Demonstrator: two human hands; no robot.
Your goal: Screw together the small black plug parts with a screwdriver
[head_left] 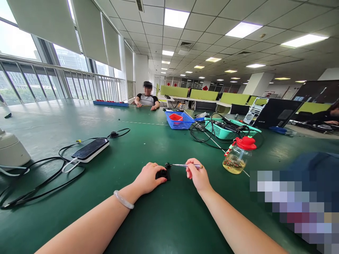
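My left hand [149, 177] rests on the green table [148, 218], fingers closed over a small black part [162, 174]. My right hand [197, 177] pinches a thin screwdriver [182, 165] with a clear handle, held level. Its metal tip points left at a tiny black piece [167, 164] just beyond the black part. A pale bangle [123, 199] circles my left wrist.
A glass jar with a red lid [239, 156] stands right of my hands. A power bank [90, 149] with black cables lies at the left. A blue basket [178, 120] and a teal basket [225, 131] sit further back. A seated person [147, 97] is at the far end.
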